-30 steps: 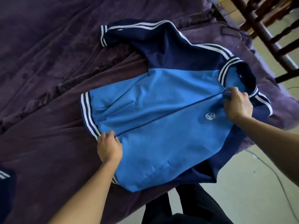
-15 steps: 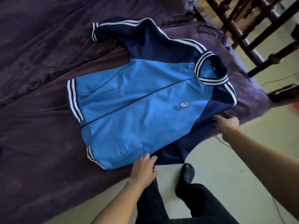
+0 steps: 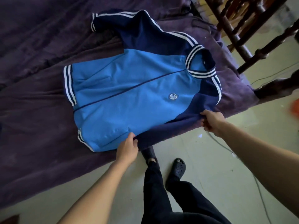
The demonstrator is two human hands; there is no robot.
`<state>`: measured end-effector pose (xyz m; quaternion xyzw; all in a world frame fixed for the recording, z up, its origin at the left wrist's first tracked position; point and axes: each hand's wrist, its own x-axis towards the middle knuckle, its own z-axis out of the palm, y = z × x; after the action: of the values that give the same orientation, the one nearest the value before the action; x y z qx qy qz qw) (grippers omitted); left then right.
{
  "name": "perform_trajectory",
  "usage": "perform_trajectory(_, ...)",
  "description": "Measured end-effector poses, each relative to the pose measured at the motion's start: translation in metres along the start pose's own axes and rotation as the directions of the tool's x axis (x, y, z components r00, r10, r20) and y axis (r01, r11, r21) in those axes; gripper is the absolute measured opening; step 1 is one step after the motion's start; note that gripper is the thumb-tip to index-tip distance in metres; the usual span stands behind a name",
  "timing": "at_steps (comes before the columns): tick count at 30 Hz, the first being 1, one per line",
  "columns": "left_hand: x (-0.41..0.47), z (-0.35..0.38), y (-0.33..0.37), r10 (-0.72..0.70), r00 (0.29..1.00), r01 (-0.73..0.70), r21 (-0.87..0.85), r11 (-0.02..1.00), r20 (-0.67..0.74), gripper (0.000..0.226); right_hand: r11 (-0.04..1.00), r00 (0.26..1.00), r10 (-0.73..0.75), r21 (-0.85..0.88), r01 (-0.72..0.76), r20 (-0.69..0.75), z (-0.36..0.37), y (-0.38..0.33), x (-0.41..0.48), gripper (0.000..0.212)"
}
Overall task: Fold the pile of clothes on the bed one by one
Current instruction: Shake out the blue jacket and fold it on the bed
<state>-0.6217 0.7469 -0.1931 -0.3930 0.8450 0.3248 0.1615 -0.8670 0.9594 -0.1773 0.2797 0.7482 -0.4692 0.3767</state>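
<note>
A blue zip jacket (image 3: 129, 94) with navy sleeves and white stripes lies face up on the purple bed cover (image 3: 35, 120), collar to the right. Its far sleeve (image 3: 129, 25) is spread toward the top. The near navy sleeve (image 3: 169, 128) hangs at the bed's edge. My left hand (image 3: 127, 147) grips this sleeve near the jacket's hem. My right hand (image 3: 210, 120) pinches the same sleeve near the shoulder.
A dark wooden chair (image 3: 252, 34) stands at the upper right beside the bed. Pale floor (image 3: 210, 167) lies below the bed edge, with my legs and black shoes (image 3: 178, 168) on it. A thin cable (image 3: 229, 147) runs across the floor.
My hands left the hem and the collar of the jacket and came down to the near edge. They now hold the near navy sleeve, and the view has pulled back.
</note>
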Motion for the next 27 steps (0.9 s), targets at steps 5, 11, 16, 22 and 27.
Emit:
perform_trajectory(5, 0.043, -0.079, 0.02, -0.105, 0.944, 0.181, -0.223, 0.958, 0.312, 0.019, 0.998, 0.999, -0.042, 0.052, 0.042, -0.002, 0.007, -0.05, -0.01, 0.024)
perform_trajectory(11, 0.135, -0.127, 0.023, -0.206, 0.964, 0.261, -0.455, 0.852, 0.167, 0.005, 0.975, 0.985, -0.095, 0.214, 0.062, 0.147, 0.06, -0.117, 0.001, 0.024)
perform_trajectory(16, 0.159, -0.126, -0.003, -0.177, 0.951, 0.115, -0.241, 0.964, -0.254, 0.031, 0.898, 0.938, -0.339, -0.274, 0.345, 0.067, 0.092, -0.109, 0.019, 0.031)
perform_trajectory(22, 0.103, -0.052, -0.04, 0.049, 0.996, -0.071, 0.329, 0.942, 0.074, 0.094, 0.159, 0.825, -0.476, -0.892, 0.422, 0.305, 0.103, -0.066, 0.045, 0.078)
perform_trajectory(27, 0.121, -0.041, -0.059, 0.056, 0.997, -0.031, 0.416, 0.909, -0.048, 0.033, -0.098, 0.708, -0.611, -0.922, 0.375, 0.353, 0.116, -0.081, 0.069, 0.086)
